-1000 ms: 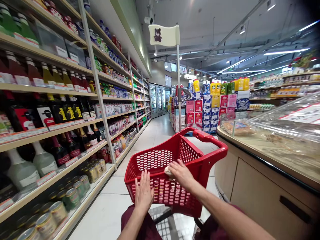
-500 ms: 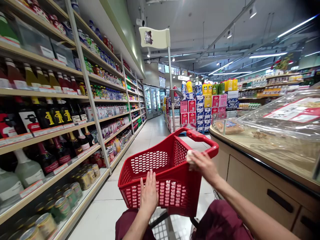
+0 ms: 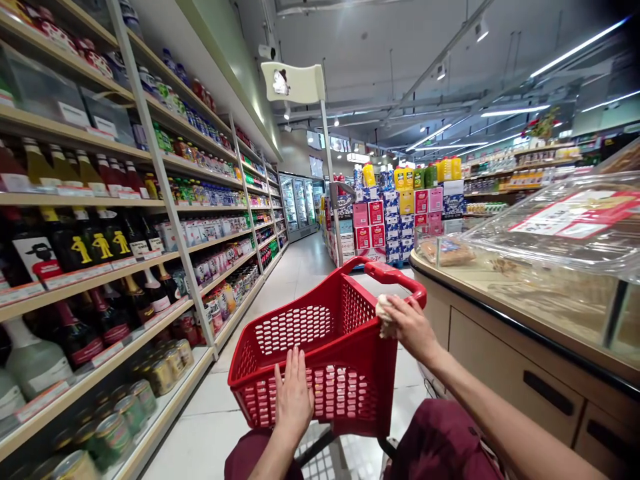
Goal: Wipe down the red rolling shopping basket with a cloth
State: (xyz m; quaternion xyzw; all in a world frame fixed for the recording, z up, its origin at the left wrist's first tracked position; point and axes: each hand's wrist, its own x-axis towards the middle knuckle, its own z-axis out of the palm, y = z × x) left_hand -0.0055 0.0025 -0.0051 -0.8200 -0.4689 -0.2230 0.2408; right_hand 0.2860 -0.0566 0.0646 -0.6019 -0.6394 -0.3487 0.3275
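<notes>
A red plastic shopping cart (image 3: 370, 407) with perforated sides stands right in front of my knees, and its basket looks bare inside. My left hand (image 3: 294, 399) lies flat with straight fingers against the near side, by the upper rim. In my right hand (image 3: 411, 325) is a crumpled whitish cloth (image 3: 385, 315), pressed on the rim close to the cart's handle (image 3: 395, 275). Part of the cloth is hidden under the fingers. A pole with a cream flag-shaped sign (image 3: 293, 83) rises behind the handle.
Shelves (image 3: 170, 257) of bottles and cans run along the left. At the right stands a wooden counter (image 3: 490, 353) with packaged food under clear plastic covers (image 3: 540, 247). Stacked drink boxes (image 3: 397, 223) are ahead, and glass-door fridges (image 3: 300, 200) line the far end.
My right hand and the cloth have shifted slightly along the rim near the handle. My left hand stays on the cart's side. The whole view has turned a little to the right.
</notes>
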